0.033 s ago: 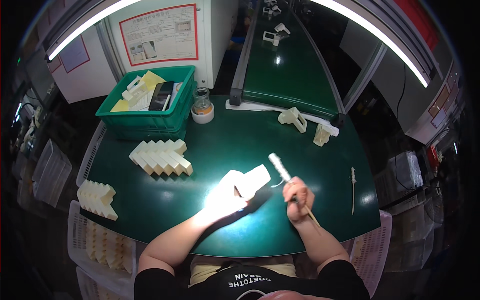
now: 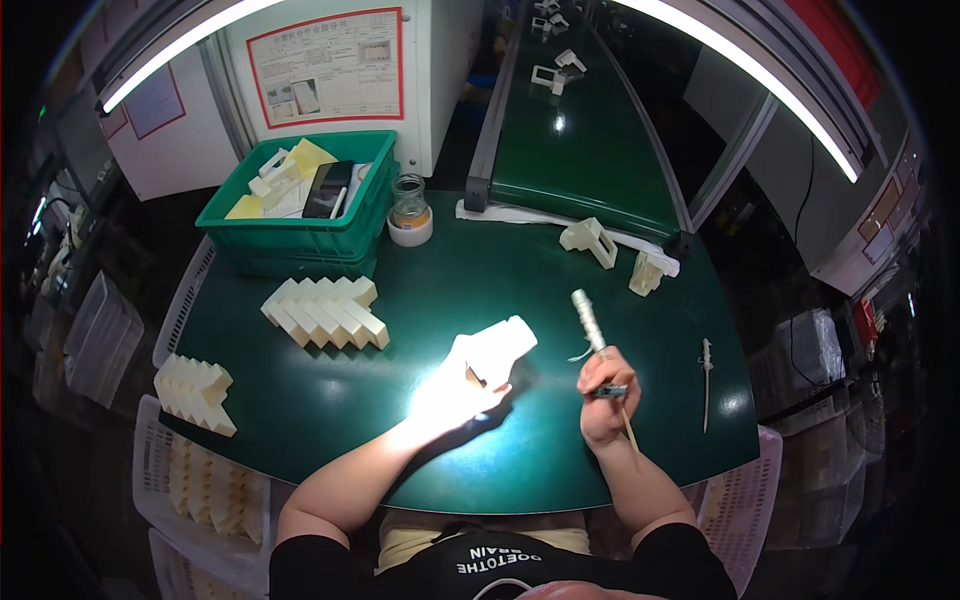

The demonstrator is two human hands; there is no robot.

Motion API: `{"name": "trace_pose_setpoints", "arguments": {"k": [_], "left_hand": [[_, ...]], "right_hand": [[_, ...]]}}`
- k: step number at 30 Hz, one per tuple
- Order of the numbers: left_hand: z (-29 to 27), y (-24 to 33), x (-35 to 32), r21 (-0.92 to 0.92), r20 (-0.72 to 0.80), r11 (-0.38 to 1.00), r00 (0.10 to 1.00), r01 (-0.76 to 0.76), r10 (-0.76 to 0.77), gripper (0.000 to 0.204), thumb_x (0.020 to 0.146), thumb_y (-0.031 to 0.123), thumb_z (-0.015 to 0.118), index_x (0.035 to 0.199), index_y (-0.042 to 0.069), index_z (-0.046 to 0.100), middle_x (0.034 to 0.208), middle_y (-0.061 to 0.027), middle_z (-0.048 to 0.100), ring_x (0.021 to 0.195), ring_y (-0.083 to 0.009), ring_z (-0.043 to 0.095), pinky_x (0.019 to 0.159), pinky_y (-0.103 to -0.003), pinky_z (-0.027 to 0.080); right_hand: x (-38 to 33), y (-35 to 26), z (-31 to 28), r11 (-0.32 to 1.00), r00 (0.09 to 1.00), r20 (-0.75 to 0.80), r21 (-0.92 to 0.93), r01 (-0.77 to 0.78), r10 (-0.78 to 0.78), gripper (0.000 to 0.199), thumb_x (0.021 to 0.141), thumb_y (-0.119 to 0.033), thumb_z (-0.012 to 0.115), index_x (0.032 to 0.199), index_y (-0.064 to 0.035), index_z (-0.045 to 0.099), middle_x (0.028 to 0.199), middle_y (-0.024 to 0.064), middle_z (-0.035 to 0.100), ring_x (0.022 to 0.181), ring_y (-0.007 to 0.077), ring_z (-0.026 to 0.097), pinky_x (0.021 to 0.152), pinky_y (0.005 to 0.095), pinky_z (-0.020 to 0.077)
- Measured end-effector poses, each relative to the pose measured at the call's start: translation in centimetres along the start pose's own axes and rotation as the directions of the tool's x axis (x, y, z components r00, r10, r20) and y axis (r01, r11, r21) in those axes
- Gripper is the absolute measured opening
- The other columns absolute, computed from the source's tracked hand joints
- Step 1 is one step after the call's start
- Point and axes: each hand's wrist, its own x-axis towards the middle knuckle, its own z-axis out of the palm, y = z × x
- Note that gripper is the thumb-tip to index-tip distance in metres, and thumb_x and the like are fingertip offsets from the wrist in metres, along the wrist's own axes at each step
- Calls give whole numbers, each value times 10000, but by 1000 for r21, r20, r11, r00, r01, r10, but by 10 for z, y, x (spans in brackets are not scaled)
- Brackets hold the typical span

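My left hand (image 2: 452, 392), washed out by a bright light, is closed around a cream-white moulded plastic part (image 2: 500, 345), held tilted above the green table (image 2: 500, 470). To its right, my right hand (image 2: 606, 385) grips a thin wooden stick with a white wrapped head (image 2: 586, 315); the head points up and away from me, and a loose strand hangs from it. A small dark, shiny object (image 2: 610, 391) also shows at that hand's fingers; its kind is unclear. The stick's head and the plastic part are apart.
Nested plastic parts stand in two rows, one nearer (image 2: 195, 392) and one farther (image 2: 325, 312). Behind are a green crate (image 2: 300, 240) and a glass jar (image 2: 408, 200). Two loose parts (image 2: 590, 240) lie near the conveyor (image 2: 590, 170). Another wrapped stick (image 2: 707, 385) lies right.
My right hand has moved slightly right, and the stick has swung more upright, away from the plastic part. My left hand has turned the part a little.
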Motion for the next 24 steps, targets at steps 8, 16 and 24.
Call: {"name": "trace_pose_setpoints", "arguments": {"k": [8,16,24], "left_hand": [[0,-7,-2,-592,52,782,978,195,-204,410,903,197,637,1220,114,391,1123,-86,569,1003,-219,620,877,-451,526],[3,22,-13,-129,552,850,749,510,-365,402,954,220,590,1241,-32,463,1194,-151,583,1138,-244,583,911,-399,546],[-5,22,-9,-304,526,747,758,592,-386,387,946,165,604,1271,1,473,1166,-128,586,1032,-213,618,887,-359,549]], "right_hand": [[-11,17,64,841,936,332,-535,84,117,456,716,-137,841,1108,-31,635,845,42,527,726,132,532,646,276,464],[57,46,102,743,861,420,-665,77,287,242,758,-147,712,982,-60,680,863,150,653,791,307,649,720,355,522],[75,75,119,705,766,223,-597,-382,603,227,925,-124,585,1145,-93,633,946,96,712,901,189,691,788,303,526]]}}
